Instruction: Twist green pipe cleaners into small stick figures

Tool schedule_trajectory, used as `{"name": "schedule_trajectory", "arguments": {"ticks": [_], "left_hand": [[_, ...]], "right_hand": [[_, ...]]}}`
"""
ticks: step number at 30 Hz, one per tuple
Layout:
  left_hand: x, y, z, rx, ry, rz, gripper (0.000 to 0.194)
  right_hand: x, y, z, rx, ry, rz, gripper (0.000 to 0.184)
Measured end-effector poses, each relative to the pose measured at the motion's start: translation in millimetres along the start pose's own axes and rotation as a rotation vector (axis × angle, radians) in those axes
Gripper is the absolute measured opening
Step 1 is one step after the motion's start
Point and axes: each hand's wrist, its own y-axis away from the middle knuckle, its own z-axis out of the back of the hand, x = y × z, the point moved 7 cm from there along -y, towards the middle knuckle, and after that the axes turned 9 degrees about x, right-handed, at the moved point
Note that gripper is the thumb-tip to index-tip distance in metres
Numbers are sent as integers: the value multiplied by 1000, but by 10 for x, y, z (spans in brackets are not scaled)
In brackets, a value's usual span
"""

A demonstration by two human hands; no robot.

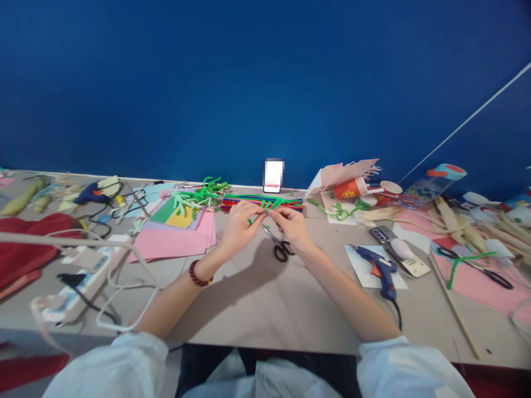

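Toward the far edge of the table, the left hand and right hand meet — thumbs and fingertips pinching a green fuzzy stem between them — with scissors lying just nearer the front edge, and a phone upright by the far edge, past the stem bundle

A grey table carries bundled pipe cleaners, scissors, pink paper, a power strip and a stick
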Motion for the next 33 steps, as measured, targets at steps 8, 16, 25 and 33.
{"name": "schedule_trajectory", "arguments": {"ticks": [8, 16, 25, 33], "left_hand": [[190, 13, -180, 445, 845, 448, 22], [132, 101, -320, 701, 1095, 454, 31], [-75, -59, 151, 163, 158, 119, 27], [-267, 76, 42, 37, -466, -191, 22]], "right_hand": [[284, 17, -58, 237, 239, 217, 22], [332, 116, -164, 408, 270, 277, 21], [242, 26, 50, 46, 317, 250, 24], [92, 39, -46, 30, 207, 173, 28]]}}
